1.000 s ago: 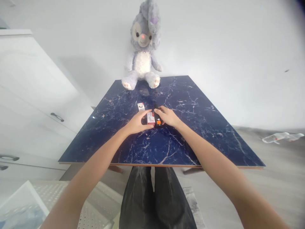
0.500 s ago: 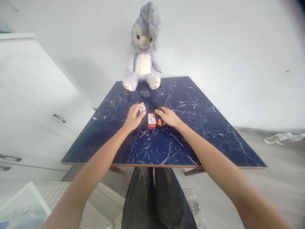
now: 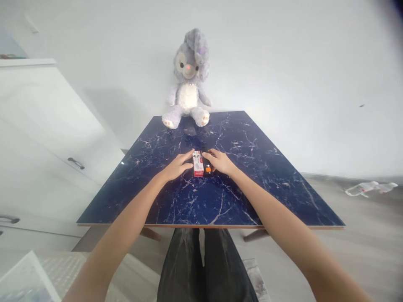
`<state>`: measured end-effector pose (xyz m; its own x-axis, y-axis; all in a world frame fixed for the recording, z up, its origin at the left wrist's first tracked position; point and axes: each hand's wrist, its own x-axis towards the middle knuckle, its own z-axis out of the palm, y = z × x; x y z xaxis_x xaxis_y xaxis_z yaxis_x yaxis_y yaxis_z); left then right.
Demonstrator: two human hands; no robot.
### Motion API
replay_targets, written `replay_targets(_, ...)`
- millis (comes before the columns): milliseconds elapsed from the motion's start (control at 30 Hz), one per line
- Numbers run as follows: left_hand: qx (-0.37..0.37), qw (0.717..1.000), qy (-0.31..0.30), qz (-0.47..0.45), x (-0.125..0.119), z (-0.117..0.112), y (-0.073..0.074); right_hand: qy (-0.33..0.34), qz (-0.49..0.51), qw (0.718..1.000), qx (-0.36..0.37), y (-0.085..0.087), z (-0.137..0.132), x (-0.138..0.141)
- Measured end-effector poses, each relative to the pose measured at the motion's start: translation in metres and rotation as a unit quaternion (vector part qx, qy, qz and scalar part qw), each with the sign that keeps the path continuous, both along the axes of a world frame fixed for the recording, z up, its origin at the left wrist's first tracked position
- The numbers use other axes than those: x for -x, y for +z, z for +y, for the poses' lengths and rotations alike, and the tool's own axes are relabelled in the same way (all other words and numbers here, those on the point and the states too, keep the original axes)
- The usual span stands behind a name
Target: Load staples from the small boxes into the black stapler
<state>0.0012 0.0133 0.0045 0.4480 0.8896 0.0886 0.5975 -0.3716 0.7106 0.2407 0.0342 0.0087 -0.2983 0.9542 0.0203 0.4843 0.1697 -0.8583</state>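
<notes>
Blue, white-veined marble covers the counter [image 3: 264, 184] before you. Near its middle, a red-and-white box [image 3: 198, 168] lies just left of a black case [image 3: 206, 163] with an orange patch [image 3: 208, 170]; a smaller white box [image 3: 196, 154] sits directly at the far end of the red-and-white one. Your left hand [image 3: 176, 167] is beside both boxes, thumb and forefinger spread, their tips at the boxes' left side; whether they press, you cannot tell. Your right hand [image 3: 223, 162] pinches the black case, thumb over its top, other fingers along its right side. Beyond, a grey plush toy [image 3: 188, 96] sits against the wall [image 3: 267, 63].
</notes>
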Motion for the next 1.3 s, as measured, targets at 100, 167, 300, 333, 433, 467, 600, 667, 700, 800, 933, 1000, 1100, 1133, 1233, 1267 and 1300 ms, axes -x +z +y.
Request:
replay_targets(100,0.004,0.999,-0.028,0.045,0.001,-0.006,0.005,-0.002,-0.004,1.0,-0.003,-0.001,0.001,-0.001)
replay_targets(167,-0.013,0.997,-0.023,0.078,-0.002,-0.008,0.004,-0.002,-0.008,1.0,-0.002,-0.002,0.002,-0.001)
replay_targets(300,-0.048,0.992,0.011,0.112,-0.009,-0.011,-0.002,0.002,-0.056,0.997,-0.043,-0.002,0.002,0.0)
replay_targets(333,-0.055,0.992,0.018,0.115,-0.01,-0.011,-0.004,0.0,-0.083,0.994,-0.071,-0.001,0.001,0.0)
replay_targets(433,-0.078,0.989,0.03,0.122,-0.015,-0.01,-0.006,-0.026,-0.185,0.971,-0.152,0.003,-0.003,0.002)
replay_targets(467,-0.084,0.988,0.03,0.126,-0.019,-0.008,-0.007,-0.033,-0.214,0.962,-0.165,0.003,-0.004,0.001)
replay_targets(600,-0.109,0.984,0.032,0.134,-0.049,0.016,-0.012,-0.061,-0.282,0.941,-0.176,0.005,0.008,-0.017)
replay_targets(667,-0.112,0.985,0.025,0.132,-0.077,0.038,-0.014,-0.093,-0.289,0.94,-0.156,0.006,0.022,-0.039)
replay_targets(700,-0.111,0.985,0.017,0.129,-0.095,0.051,-0.015,-0.109,-0.286,0.942,-0.14,0.007,0.031,-0.054)
replay_targets(800,-0.1,0.987,-0.008,0.127,-0.156,0.09,-0.017,-0.176,-0.272,0.943,-0.075,0.01,0.055,-0.104)
replay_targets(933,-0.116,0.984,-0.007,0.132,-0.236,0.13,-0.018,-0.265,-0.253,0.929,-0.052,0.003,0.075,-0.16)
replay_targets(1000,-0.132,0.982,0.0,0.135,-0.262,0.142,-0.02,-0.31,-0.204,0.925,-0.077,-0.008,0.079,-0.179)
replay_targets(1100,-0.149,0.979,0.017,0.138,-0.28,0.149,-0.023,-0.345,-0.092,0.925,-0.127,-0.026,0.083,-0.197)
replay_targets(1133,-0.155,0.978,0.022,0.137,-0.282,0.149,-0.024,-0.356,-0.052,0.923,-0.133,-0.031,0.084,-0.201)
replay_targets(1233,-0.186,0.974,0.011,0.132,-0.278,0.143,-0.026,-0.39,0.038,0.91,-0.133,-0.037,0.088,-0.207)
replay_targets(1267,-0.199,0.972,0.003,0.128,-0.274,0.14,-0.026,-0.402,0.057,0.904,-0.133,-0.037,0.089,-0.208)
replay_targets(1300,-0.214,0.969,-0.005,0.121,-0.269,0.136,-0.026,-0.414,0.074,0.897,-0.135,-0.037,0.089,-0.208)
